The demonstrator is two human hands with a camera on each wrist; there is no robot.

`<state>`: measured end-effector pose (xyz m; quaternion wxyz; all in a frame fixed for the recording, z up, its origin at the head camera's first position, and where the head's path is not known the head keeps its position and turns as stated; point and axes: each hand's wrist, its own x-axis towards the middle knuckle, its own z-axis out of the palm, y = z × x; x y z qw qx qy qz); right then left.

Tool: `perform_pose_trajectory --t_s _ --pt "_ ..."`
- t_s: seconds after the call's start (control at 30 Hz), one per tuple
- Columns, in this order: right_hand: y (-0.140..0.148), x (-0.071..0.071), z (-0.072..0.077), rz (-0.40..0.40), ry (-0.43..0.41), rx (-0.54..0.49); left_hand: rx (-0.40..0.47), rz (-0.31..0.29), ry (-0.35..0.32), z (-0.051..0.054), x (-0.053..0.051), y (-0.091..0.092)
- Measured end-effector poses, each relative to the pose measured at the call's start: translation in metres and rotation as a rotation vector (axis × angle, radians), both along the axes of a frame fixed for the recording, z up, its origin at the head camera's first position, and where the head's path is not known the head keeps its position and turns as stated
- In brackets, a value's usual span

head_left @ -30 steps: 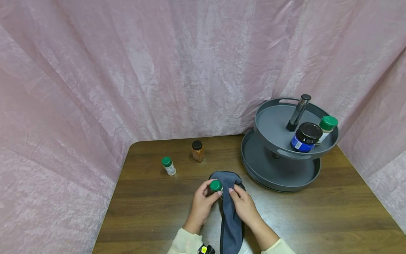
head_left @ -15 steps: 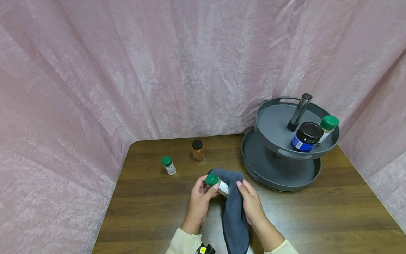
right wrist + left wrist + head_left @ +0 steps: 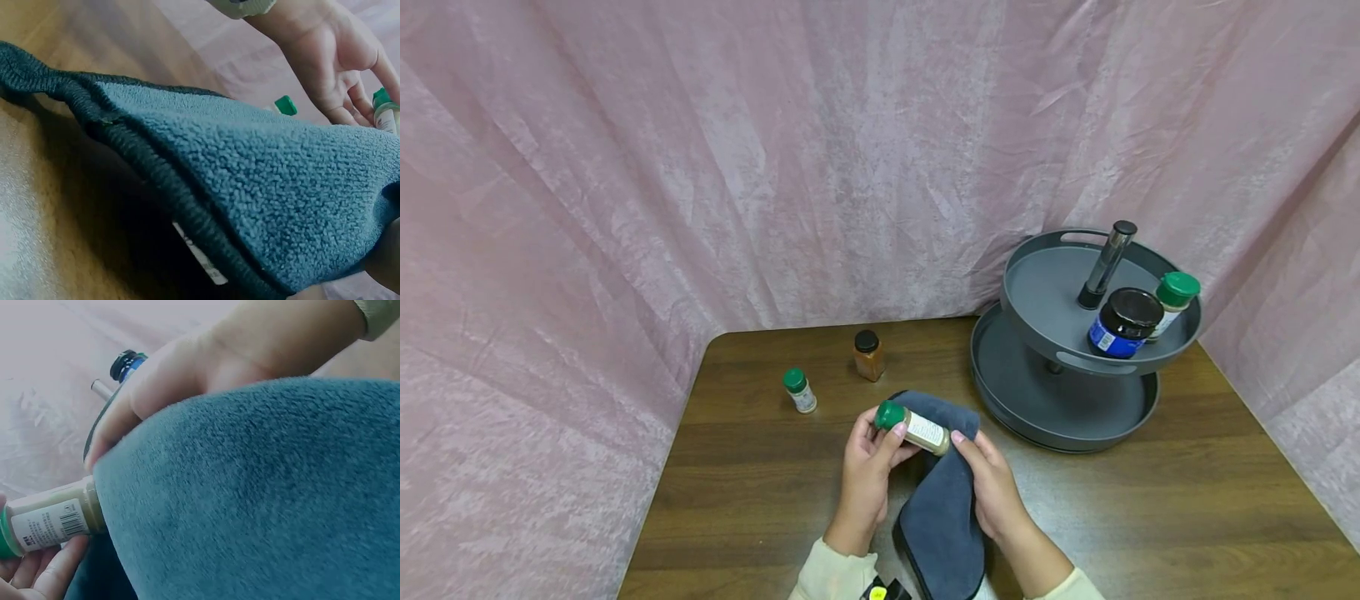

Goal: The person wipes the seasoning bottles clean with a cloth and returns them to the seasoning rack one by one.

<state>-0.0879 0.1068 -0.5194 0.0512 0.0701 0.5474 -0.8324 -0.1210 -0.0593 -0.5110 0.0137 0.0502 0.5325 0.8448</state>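
My left hand (image 3: 867,477) grips a green-capped spice bottle (image 3: 927,431) near its cap, the bottle tilted with its base toward the right. In the left wrist view the white label and barcode of this bottle (image 3: 50,520) show, and its base meets the cloth. A grey-blue cloth (image 3: 946,521) hangs from my right hand (image 3: 997,487), which pinches it by the bottle's base. The cloth (image 3: 250,487) fills much of the left wrist view and hides part of the right fingers. In the right wrist view the cloth (image 3: 269,187) has a dark stitched edge.
A smaller green-capped bottle (image 3: 800,392) and a black-capped orange-brown spice bottle (image 3: 868,357) stand farther back on the wooden table (image 3: 737,492). At right is a two-tier grey tray (image 3: 1052,417); a dark-lidded jar (image 3: 1123,325) and another green-capped bottle (image 3: 1177,292) sit on top.
The green-capped bottle has come out from behind the cloth and tilted, showing its label. The left hand shifted slightly up and left, and the cloth's lower part swung left.
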Motion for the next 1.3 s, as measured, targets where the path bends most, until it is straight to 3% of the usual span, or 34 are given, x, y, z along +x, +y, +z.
perform_pose_trajectory --t_s 0.2,0.43,0.7,1.0,1.13,1.3 --pt "-0.0026 0.0023 -0.0039 0.017 0.002 0.010 0.027 0.019 -0.017 0.0052 -0.0005 -0.0010" --pt "-0.0004 0.0065 -0.0008 0.101 0.008 0.066 0.029 0.055 0.031 0.0051 -0.0002 -0.0020" --pt "-0.0015 0.0085 -0.0011 0.014 -0.023 0.091 0.031 0.097 0.092 0.0054 -0.0020 -0.0022" --pt "0.0025 0.0075 0.0034 -0.066 -0.006 0.051 -0.029 0.092 0.032 0.0073 -0.0003 -0.0023" --pt "0.0016 0.0074 0.0029 -0.061 0.000 0.044 -0.020 0.077 0.020 0.0087 0.0021 -0.0006" --pt "-0.0004 0.0094 -0.0007 0.006 -0.004 0.035 -0.008 0.081 0.049 0.0100 0.0043 0.0022"
